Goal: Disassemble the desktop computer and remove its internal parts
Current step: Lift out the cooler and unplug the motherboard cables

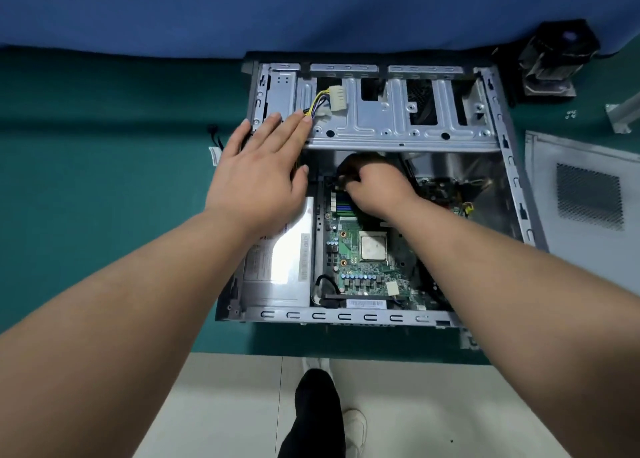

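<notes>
Grey sheet metal forms the open computer case point(349, 316), which is laid on its side on a teal table point(104, 180) in the middle of the frame. The left hand point(258, 177) is pressed flat, fingers straight, on the case's upper left corner beside the drive cage point(398, 114), where a white connector point(336, 97) with yellow and black wires is seen. The right hand point(375, 187) is reached into the case just below the cage, its fingers curled at the upper edge of the green motherboard point(367, 267); what is pinched cannot be told, as the fingertips are hidden in shadow. A bare processor point(373, 248) is seen at the board's centre and a silver power supply point(277, 267) at its left. At the right edge a removed side panel point(588, 197) is laid, and a black cooler point(554, 59) is set at upper right.
</notes>
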The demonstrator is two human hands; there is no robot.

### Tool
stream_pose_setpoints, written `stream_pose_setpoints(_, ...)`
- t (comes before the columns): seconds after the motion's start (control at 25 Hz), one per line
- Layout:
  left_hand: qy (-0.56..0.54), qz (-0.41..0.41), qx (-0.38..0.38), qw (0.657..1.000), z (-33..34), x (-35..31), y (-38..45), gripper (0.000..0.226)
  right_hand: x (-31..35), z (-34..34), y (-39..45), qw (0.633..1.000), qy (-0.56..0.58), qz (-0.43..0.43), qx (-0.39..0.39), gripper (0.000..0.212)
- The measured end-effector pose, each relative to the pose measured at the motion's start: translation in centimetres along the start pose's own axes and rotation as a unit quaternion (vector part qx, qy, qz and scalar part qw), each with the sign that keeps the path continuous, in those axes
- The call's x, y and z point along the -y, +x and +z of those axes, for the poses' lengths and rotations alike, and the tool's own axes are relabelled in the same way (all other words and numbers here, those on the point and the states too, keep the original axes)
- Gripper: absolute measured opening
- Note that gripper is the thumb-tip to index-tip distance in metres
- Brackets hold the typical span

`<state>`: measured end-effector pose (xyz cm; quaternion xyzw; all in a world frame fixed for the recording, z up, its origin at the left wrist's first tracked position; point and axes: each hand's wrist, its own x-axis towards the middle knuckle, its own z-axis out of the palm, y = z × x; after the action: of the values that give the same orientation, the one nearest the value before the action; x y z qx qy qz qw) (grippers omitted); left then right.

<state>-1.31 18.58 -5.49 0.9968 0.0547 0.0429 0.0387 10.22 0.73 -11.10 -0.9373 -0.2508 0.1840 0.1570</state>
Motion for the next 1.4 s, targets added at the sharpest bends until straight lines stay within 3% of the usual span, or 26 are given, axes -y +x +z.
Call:
stream_pose_setpoints(0.72,-0.01,-0.006,-0.004,1.0,-0.1,0.0,0.0,0.07,0.3,3.1,1.5,0.992,0.109,0.053,-0.036,0.011)
stream_pose_setpoints(0.92,-0.019,-0.005,-0.004,1.0,-0.1,0.1,0.1,0.069,0.0,3.0,2.0,0.951,0.287,0.082,-0.079,0.007)
stream_pose_setpoints(1.08,-0.015,-0.007,-0.004,1.0,0.0,0.1,0.0,0.07,-0.1,3.4,1.5,0.961,0.26,0.078,-0.051,0.018)
stream_pose_setpoints(1.24,-0.019,-0.006,-0.006,1.0,0.0,0.0,0.0,0.071,0.3,1.7,-0.1,0.972,0.229,0.051,-0.017,0.007)
stream_pose_setpoints(1.4,-0.019,-0.008,-0.002,1.0,-0.1,-0.1,-0.1,0.071,0.2,-1.9,-3.9,0.986,0.157,0.037,0.041,0.022)
